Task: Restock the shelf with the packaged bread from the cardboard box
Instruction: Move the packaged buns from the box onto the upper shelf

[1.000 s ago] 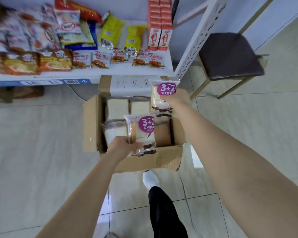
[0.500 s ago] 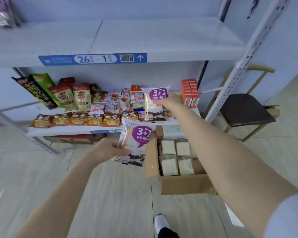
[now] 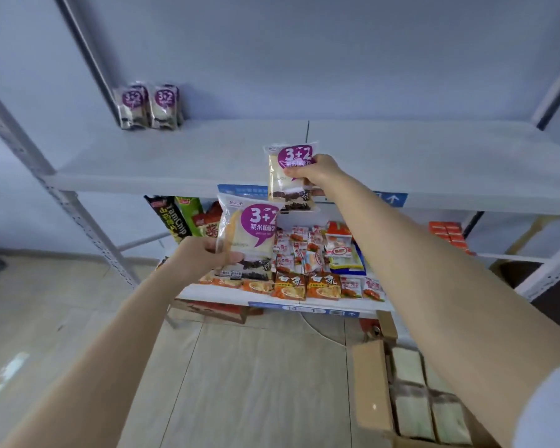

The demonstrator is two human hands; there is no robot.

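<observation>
Two bread packs were in hand. The right-hand pack (image 3: 290,176) was up at the front edge of the upper shelf (image 3: 188,156), gripped by the right hand (image 3: 314,171) with fingers wrapped across its purple label. The left-hand pack (image 3: 248,239) sat lower, in front of the snack shelf (image 3: 304,303), pinched at its left side by the left hand (image 3: 204,255). Both hands were closed on their packs, neither released yet.

Change over the last second: both packs had been just over the cardboard box (image 3: 370,392); they had since risen clear of it, the view had swung up, and the box now lay low at the right with more wrapped loaves inside. The right pack had gone from lower-shelf height to upper-shelf level.

Meaning for the task: pick was done, carry nearly done, placement not yet. Two shelved packs (image 3: 149,105) stood upright at the back left of the upper shelf, well apart from the hands; the rest of that shelf was bare. The next spot was likely beside them, so a leftward reach probably remained. The soft film could let a pack tip over if set down carelessly.
</observation>
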